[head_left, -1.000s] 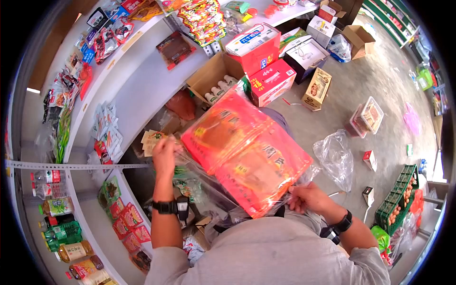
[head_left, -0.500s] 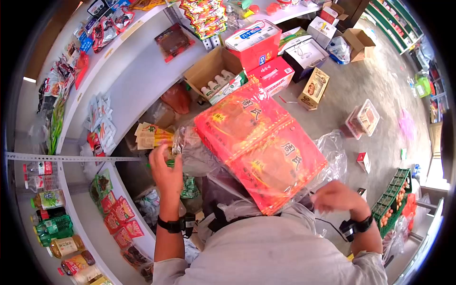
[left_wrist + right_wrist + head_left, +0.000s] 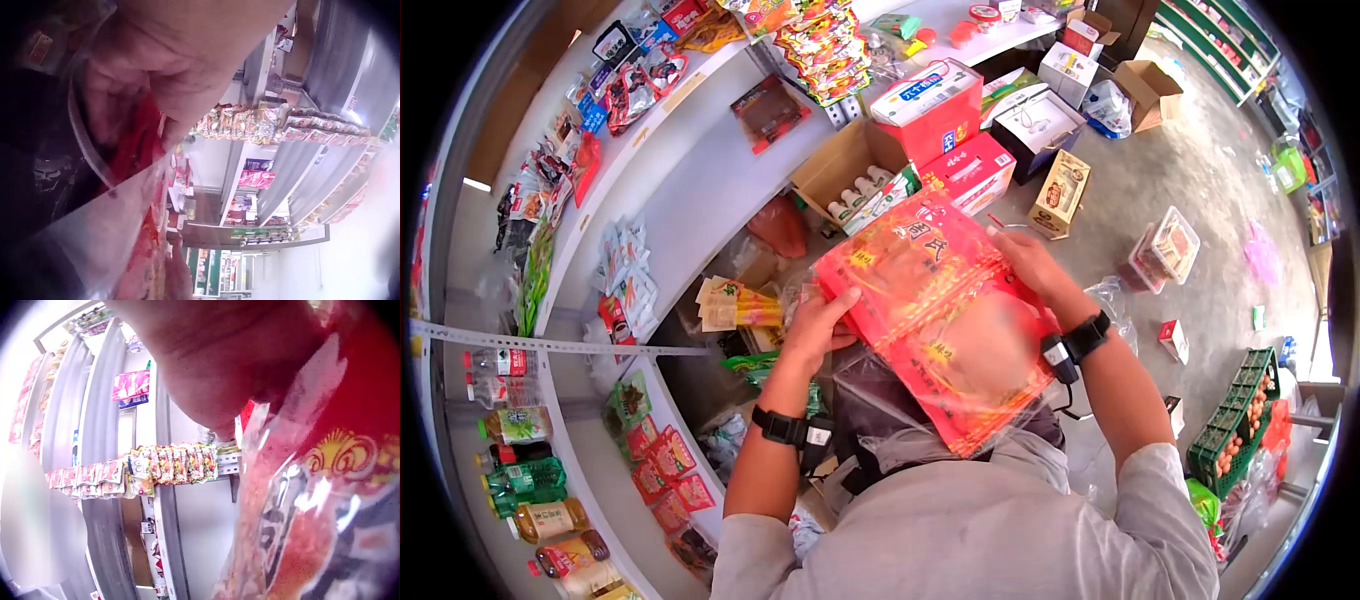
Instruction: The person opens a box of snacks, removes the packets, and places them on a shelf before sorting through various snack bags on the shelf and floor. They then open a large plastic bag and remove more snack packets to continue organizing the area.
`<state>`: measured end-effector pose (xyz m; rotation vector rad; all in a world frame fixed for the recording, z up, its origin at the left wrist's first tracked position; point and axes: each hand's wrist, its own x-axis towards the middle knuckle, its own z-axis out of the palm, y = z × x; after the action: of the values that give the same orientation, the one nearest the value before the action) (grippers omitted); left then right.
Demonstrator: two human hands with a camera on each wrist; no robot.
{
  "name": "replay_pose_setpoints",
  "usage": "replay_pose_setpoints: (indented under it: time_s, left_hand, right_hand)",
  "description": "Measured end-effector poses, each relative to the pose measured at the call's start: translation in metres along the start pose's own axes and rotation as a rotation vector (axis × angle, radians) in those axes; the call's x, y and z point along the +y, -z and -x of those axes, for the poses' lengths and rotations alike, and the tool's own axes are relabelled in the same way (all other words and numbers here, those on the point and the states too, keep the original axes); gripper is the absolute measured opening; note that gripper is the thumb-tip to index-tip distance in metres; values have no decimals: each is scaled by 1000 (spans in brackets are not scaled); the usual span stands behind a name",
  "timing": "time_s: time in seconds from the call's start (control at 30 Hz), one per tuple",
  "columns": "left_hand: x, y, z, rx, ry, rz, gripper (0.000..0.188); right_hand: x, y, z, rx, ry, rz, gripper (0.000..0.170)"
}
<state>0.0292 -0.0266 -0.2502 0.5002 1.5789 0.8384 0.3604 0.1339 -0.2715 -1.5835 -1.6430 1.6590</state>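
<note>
Two joined red snack packets (image 3: 890, 265) with dark lettering lie tilted over the person's lap, with clear plastic around them. At their left edge the left hand (image 3: 815, 325) grips them, thumb on top and fingers underneath. The right hand (image 3: 1030, 265) holds the upper right edge, its fingertips partly hidden by the hand itself. In the left wrist view, curled fingers (image 3: 109, 106) close round red wrapping, with clear plastic film (image 3: 94, 231) hanging beside it. Close up in the right wrist view, the shiny red packet (image 3: 369, 381) lies against the hand (image 3: 231, 362).
White shelves (image 3: 670, 165) with snacks and bottles curve along the left. Ahead stand an open carton (image 3: 840, 165) of white bottles and red gift boxes (image 3: 975, 170). Clear plastic tubs (image 3: 1170, 248) and a green crate of eggs (image 3: 1235, 420) sit on the floor at right.
Both hands let go of the plastic at the packets' sides, then took hold again. The left hand moved in to the left edge; the right hand moved up to the upper right edge.
</note>
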Motion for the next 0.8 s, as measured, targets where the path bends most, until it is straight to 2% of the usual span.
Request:
replay_pose_setpoints:
  time_s: [0.03, 0.13, 0.23, 0.27, 0.33, 0.43, 0.47, 0.57, 0.63, 0.67, 0.8]
  left_hand:
    - [-1, -1, -4, -16, -10, 26, 51]
    - [5, -15, -7, -60, -106, 146, 51]
    - [15, -25, -9, -178, -88, 355, 48]
    - [14, -30, -12, -230, -70, 415, 48]
    - [10, -37, -22, -338, -31, 524, 47]
    - [10, -43, -29, -260, -27, 426, 46]
    - [14, -45, -31, -228, -80, 390, 45]
    - [33, -38, -27, -148, -252, 252, 39]
    - [50, -27, -18, -119, -386, 119, 33]
    - [63, -22, -6, -115, -393, 58, 35]
    - [89, 28, 25, -66, -415, 0, 35]
  right_hand:
    - [-1, -3, -4, -47, -64, -4, 58]
    - [22, -23, -20, -62, -43, -226, 55]
    - [29, -31, -16, 9, 118, -245, 53]
    - [20, -28, -5, 11, 123, -205, 54]
    - [25, -30, -6, 46, 115, -322, 54]
    - [39, -27, -10, 90, 17, -581, 52]
    - [41, -23, -11, 102, -26, -678, 52]
    - [38, -18, 3, 188, 22, -813, 49]
    - [55, -6, -1, 258, 72, -676, 47]
    - [62, 1, -1, 291, 97, -607, 46]
    - [75, 19, 4, 354, 88, -660, 42]
